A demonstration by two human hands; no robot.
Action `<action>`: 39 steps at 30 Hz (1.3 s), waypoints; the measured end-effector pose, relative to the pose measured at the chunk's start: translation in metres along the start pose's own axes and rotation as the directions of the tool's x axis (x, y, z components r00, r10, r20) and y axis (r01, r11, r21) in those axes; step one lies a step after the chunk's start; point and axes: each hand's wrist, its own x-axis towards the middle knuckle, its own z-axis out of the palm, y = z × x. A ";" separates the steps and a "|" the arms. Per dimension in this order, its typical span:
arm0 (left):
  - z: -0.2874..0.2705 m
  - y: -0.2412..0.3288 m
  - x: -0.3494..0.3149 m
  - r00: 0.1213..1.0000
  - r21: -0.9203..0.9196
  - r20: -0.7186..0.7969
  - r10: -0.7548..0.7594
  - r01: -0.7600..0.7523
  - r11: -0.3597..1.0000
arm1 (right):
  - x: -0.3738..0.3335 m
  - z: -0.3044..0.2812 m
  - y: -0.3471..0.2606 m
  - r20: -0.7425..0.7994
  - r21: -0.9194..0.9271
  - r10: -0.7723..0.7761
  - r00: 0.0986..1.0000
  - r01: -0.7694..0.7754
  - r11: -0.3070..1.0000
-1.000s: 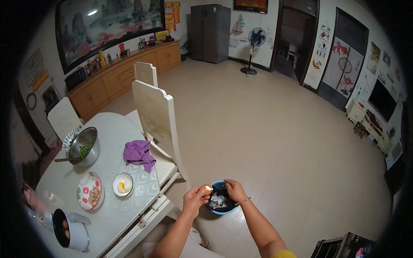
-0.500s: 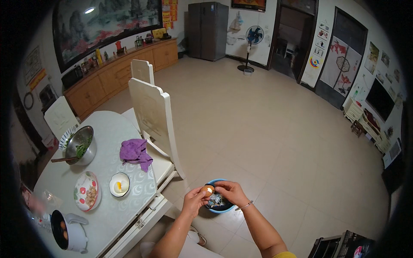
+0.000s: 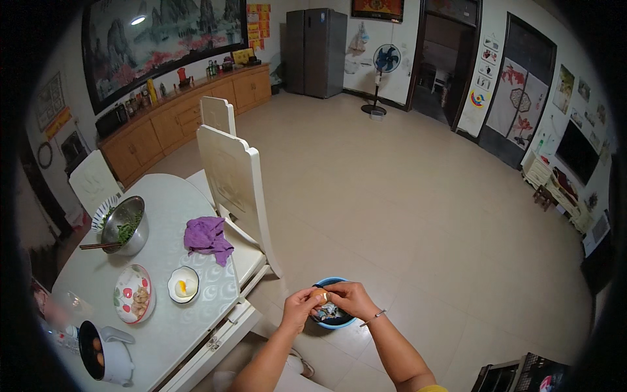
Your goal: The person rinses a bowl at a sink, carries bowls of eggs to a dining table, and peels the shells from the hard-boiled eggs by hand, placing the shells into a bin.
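Over a blue-rimmed bin (image 3: 341, 325) on the floor, I hold a brown egg (image 3: 321, 295) with a patch of white showing where shell is gone. My left hand (image 3: 300, 308) is closed round the egg from the left. The fingers of my right hand (image 3: 353, 301) are pressed together against its right side; whether they pinch a bit of shell is too small to tell. Pale scraps lie in the dark-lined bin below. On the table to my left, a small white bowl (image 3: 183, 285) holds a peeled white piece with yellow yolk.
The table (image 3: 189, 330) bears a white pot (image 3: 117, 359) with brown eggs, a strawberry-patterned bowl (image 3: 124, 295), a steel bowl (image 3: 135, 240) of greens with chopsticks and a purple cloth (image 3: 208, 239). A white chair (image 3: 232, 176) stands at its right side. A black crate (image 3: 532, 374) sits lower right.
My right fingers have moved in from the bin's right side onto the egg, covering part of it. The egg has turned slightly in my left hand. The whole view has shifted slightly.
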 end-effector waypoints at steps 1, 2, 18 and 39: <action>0.000 0.000 -0.001 1.000 0.000 -0.005 -0.003 0.003 1.000 | 0.000 0.002 0.002 -0.012 0.004 -0.009 1.000 0.009 1.000; -0.001 0.001 -0.001 1.000 0.000 -0.009 -0.005 0.005 1.000 | 0.001 0.003 0.002 -0.013 -0.021 -0.020 1.000 0.019 1.000; -0.008 0.007 -0.007 0.999 -0.017 -0.010 -0.051 0.051 0.999 | 0.002 0.016 0.005 -0.093 -0.080 -0.003 0.996 -0.005 0.997; 0.015 0.010 0.017 0.996 -0.121 0.076 -0.045 0.054 0.991 | 0.014 -0.012 0.013 -0.106 0.042 0.140 0.984 -0.137 0.990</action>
